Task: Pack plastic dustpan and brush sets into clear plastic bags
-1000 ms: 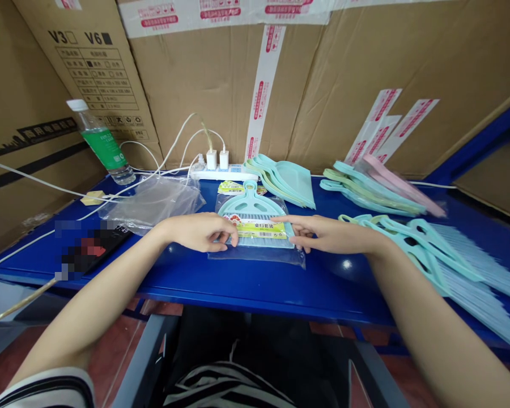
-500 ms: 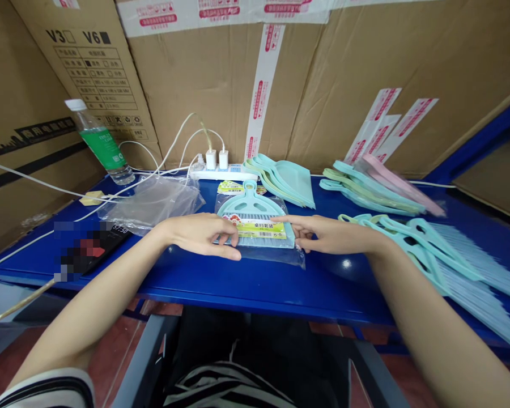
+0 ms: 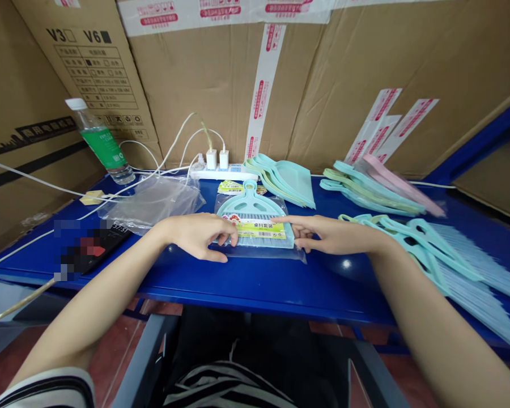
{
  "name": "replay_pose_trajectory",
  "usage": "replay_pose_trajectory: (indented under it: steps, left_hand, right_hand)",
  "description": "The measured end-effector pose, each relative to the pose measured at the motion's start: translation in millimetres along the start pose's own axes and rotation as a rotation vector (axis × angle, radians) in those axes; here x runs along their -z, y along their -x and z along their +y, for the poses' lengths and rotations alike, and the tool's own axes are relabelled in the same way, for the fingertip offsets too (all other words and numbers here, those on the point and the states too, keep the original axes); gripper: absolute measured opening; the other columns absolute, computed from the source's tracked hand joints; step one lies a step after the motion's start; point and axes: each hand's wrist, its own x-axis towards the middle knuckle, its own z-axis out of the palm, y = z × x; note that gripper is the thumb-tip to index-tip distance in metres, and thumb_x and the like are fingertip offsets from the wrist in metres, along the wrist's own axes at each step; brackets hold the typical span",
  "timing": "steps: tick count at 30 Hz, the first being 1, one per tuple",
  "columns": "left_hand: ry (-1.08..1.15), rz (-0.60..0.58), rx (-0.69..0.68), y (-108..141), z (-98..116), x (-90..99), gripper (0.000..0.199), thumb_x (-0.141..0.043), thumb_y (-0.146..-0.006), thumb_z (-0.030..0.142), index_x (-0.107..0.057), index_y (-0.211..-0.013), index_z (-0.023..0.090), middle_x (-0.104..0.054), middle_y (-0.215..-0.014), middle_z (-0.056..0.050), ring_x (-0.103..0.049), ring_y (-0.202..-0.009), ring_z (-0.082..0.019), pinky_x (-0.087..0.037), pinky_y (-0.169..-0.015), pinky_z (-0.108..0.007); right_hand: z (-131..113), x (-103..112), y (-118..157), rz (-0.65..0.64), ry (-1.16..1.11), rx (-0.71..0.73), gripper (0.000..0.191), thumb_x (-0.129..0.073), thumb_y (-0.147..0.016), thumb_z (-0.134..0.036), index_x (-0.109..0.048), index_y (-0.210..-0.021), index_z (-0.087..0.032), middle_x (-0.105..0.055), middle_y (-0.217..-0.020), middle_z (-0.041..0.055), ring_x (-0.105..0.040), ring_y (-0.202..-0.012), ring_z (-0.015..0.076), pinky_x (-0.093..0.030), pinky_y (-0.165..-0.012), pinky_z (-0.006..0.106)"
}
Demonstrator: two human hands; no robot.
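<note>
On the blue table before me lies a light-blue dustpan and brush set (image 3: 250,202) in a clear plastic bag (image 3: 276,254), with a yellow-green label card (image 3: 261,228) across the bristles. My left hand (image 3: 200,235) rests at the set's left edge. Its fingers bend over the bag and its thumb stands apart, so it is open. From the other side, my right hand (image 3: 323,234) touches the set. Its index finger stretches onto the card, while the other fingers curl beside the right edge; it grips nothing that I can make out.
Right of the set lie loose brushes (image 3: 425,243) and wrapped dustpans (image 3: 374,187). More dustpans (image 3: 291,175) and a power strip (image 3: 238,173) are behind. At left are clear bags (image 3: 157,198), a phone (image 3: 106,243), cables and a water bottle (image 3: 102,144). Cardboard (image 3: 221,85) walls the back.
My left thumb has moved slightly left, away from the bag's front edge. The bag's lower flap lies a little differently. My right hand stays almost still on the card.
</note>
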Motion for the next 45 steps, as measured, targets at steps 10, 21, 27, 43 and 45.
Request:
replay_pose_trajectory:
  steps: [10,21,27,43,45]
  left_hand:
    - [-0.006,0.004,-0.011,0.0,-0.8,-1.1,0.019,-0.066,-0.078,0.026,-0.06,-0.094,0.017,-0.058,-0.074,0.003,-0.049,-0.056,-0.009,-0.037,-0.058,-0.022]
    - [0.001,-0.004,0.004,-1.1,-1.5,-0.8,0.02,-0.066,-0.078,0.025,-0.061,-0.095,0.017,-0.058,-0.074,0.003,-0.049,-0.056,-0.009,-0.037,-0.059,-0.022]
    - [0.006,-0.009,0.011,-0.7,-0.7,-0.5,0.019,-0.066,-0.078,0.026,-0.06,-0.095,0.018,-0.058,-0.074,0.003,-0.049,-0.057,-0.009,-0.037,-0.059,-0.022]
    - [0.006,0.0,0.005,-0.7,-2.6,-1.4,0.019,-0.066,-0.078,0.025,-0.06,-0.095,0.017,-0.058,-0.074,0.003,-0.049,-0.057,-0.009,-0.037,-0.059,-0.023]
    - [0.007,0.003,-0.002,-0.7,-2.7,-1.4,0.019,-0.066,-0.078,0.025,-0.06,-0.095,0.017,-0.057,-0.073,0.003,-0.048,-0.056,-0.009,-0.037,-0.059,-0.022]
  right_hand:
    - [-3.8,0.6,-0.3,0.005,0.024,-0.034,0.063,-0.045,-0.09,-0.045,-0.039,-0.149,-0.022,-0.059,-0.07,-0.0003,-0.055,-0.064,0.0184,-0.046,-0.062,0.032]
    - [-6.0,-0.2,-2.4,0.011,0.006,-0.046,0.066,-0.046,-0.086,-0.033,-0.037,-0.15,-0.018,-0.061,-0.07,-0.0003,-0.056,-0.063,0.0173,-0.046,-0.061,0.03]
    - [-3.0,-0.7,-2.2,0.008,0.007,0.001,0.066,-0.044,-0.086,-0.027,-0.036,-0.151,-0.019,-0.063,-0.072,0.0002,-0.058,-0.064,0.0166,-0.047,-0.06,0.029]
    - [-3.2,-0.1,-0.7,0.005,0.078,0.007,0.067,-0.048,-0.088,-0.041,-0.04,-0.15,-0.017,-0.061,-0.07,0.0018,-0.052,-0.06,0.0167,-0.044,-0.058,0.03]
    - [-3.9,-0.2,-1.1,0.004,0.064,0.002,0.067,-0.046,-0.088,-0.043,-0.04,-0.15,-0.016,-0.061,-0.07,0.0017,-0.052,-0.058,0.0164,-0.044,-0.058,0.03]
